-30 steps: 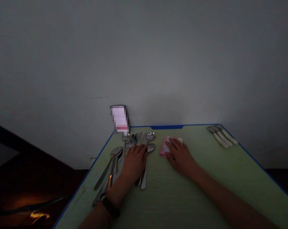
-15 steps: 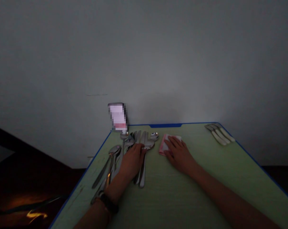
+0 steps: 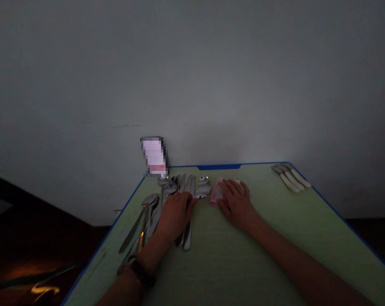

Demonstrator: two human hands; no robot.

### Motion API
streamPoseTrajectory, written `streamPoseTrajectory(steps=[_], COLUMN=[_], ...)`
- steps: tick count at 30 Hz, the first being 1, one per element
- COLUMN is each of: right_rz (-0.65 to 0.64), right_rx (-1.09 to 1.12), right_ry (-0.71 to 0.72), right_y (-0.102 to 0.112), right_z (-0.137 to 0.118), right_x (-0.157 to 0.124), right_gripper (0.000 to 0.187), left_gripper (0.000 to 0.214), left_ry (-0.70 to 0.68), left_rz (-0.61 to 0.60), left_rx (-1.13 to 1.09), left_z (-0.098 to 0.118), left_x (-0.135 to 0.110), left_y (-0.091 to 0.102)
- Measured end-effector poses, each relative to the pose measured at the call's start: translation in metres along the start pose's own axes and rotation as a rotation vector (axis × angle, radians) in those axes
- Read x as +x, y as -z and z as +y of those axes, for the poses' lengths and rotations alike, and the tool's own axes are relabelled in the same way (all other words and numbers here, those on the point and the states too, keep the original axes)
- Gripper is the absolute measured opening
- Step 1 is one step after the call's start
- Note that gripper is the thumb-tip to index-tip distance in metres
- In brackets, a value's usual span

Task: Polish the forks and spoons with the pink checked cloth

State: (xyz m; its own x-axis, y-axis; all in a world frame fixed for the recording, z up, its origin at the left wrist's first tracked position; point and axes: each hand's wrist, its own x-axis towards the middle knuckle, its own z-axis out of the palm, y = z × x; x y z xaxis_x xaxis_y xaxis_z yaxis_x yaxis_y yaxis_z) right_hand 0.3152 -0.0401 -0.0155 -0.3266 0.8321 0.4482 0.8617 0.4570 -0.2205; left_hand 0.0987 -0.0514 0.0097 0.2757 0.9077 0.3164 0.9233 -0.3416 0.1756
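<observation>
My left hand (image 3: 176, 214) rests over a row of cutlery with its fingers curled down. A spoon (image 3: 202, 191) pokes out beside its thumb, and the rest of that spoon's handle is hidden by the hand. Beneath and around the fingers lie several table knives (image 3: 189, 182). A second spoon (image 3: 204, 180) lies just behind the first. My right hand (image 3: 238, 204) lies flat, fingers stretched out, on a folded pink-and-white cloth (image 3: 215, 194), covering most of it.
More spoons (image 3: 150, 199) lie at the left of the green table (image 3: 230, 263). Several forks with pale handles (image 3: 290, 178) sit at the far right corner. A phone (image 3: 154, 155) leans on the wall (image 3: 192, 76) at the back left.
The spoon by my left thumb has shifted slightly right, away from the knives. My right hand stays on the cloth. The whole view has slid a little.
</observation>
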Motion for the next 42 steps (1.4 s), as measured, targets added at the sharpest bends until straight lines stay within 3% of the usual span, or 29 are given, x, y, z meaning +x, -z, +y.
streamPoseTrajectory(steps=[4, 8, 14, 20, 30, 42], right_rz=[0.046, 0.014, -0.026, -0.043, -0.047, -0.06], right_rx=[0.054, 0.089, 0.061, 0.054, 0.051, 0.036], right_ry=[0.055, 0.095, -0.017, -0.01, -0.014, -0.003], right_y=[0.004, 0.004, 0.0, -0.001, 0.0, 0.002], right_z=[-0.004, -0.003, 0.001, 0.001, 0.0, 0.001], right_x=[0.002, 0.002, 0.0, 0.0, 0.002, 0.002], right_gripper=[0.049, 0.045, 0.046, 0.043, 0.042, 0.042], left_gripper=[0.028, 0.026, 0.025, 0.036, 0.036, 0.029], left_ry=[-0.078, -0.109, -0.009, 0.021, 0.045, 0.157], left_rz=[0.037, -0.014, 0.021, 0.05, 0.001, -0.038], left_rx=[0.019, -0.003, -0.015, 0.036, 0.077, 0.067], left_z=[0.009, 0.016, 0.006, -0.002, -0.006, -0.008], left_x=[-0.002, -0.004, -0.003, -0.003, -0.005, -0.001], left_y=[0.002, 0.003, -0.002, -0.003, -0.01, -0.002])
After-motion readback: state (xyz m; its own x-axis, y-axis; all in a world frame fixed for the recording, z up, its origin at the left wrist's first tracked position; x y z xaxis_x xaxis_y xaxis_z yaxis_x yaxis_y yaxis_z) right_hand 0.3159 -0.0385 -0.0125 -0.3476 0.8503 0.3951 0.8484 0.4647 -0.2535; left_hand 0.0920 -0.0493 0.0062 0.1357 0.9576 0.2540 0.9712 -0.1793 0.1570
